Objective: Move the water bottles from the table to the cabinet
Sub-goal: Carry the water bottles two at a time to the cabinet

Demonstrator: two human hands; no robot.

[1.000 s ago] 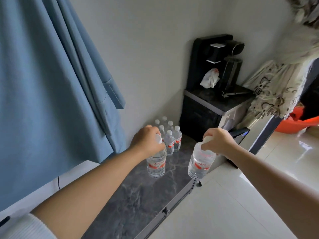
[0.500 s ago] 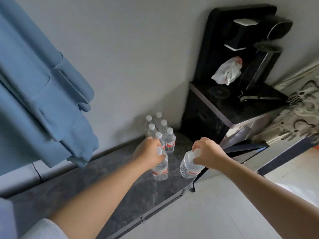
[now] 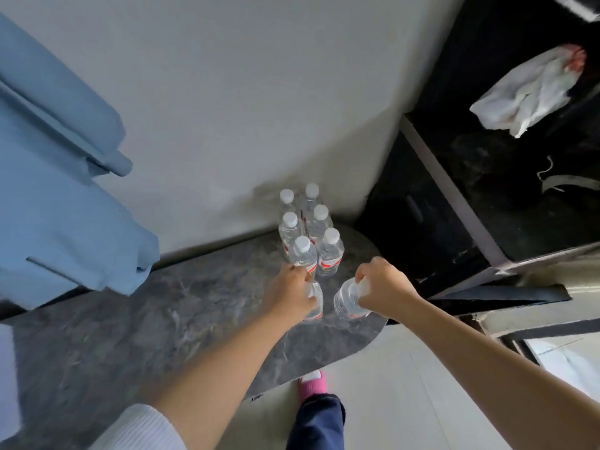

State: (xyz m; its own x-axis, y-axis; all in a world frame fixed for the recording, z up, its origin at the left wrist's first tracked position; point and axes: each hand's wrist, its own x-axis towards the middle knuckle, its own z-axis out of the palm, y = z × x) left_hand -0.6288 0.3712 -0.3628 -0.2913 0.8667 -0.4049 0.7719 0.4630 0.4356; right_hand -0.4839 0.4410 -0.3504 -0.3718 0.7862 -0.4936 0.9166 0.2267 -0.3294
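Note:
Several clear water bottles [image 3: 307, 228] with white caps and red labels stand in two rows on the grey marble cabinet top [image 3: 162, 319], against the wall. My left hand [image 3: 289, 293] grips the neck of one more bottle [image 3: 316, 306], which stands just in front of the left row. My right hand [image 3: 383, 289] holds another bottle [image 3: 347, 302] by its cap end, beside the first one and near the rounded right end of the top. That bottle leans to the right; whether its base touches the surface is hidden.
A black water dispenser [image 3: 487, 177] stands right of the cabinet, with a white plastic bag [image 3: 526, 92] on it. Blue cloth [image 3: 55, 177] hangs at the left, over the cabinet top. My pink slipper [image 3: 313, 384] and trouser leg are on the pale tiled floor [image 3: 406, 401] below the edge.
The camera has come closer and tilted down over the cabinet top. Both hands have brought their bottles forward and lower, right up behind the standing rows.

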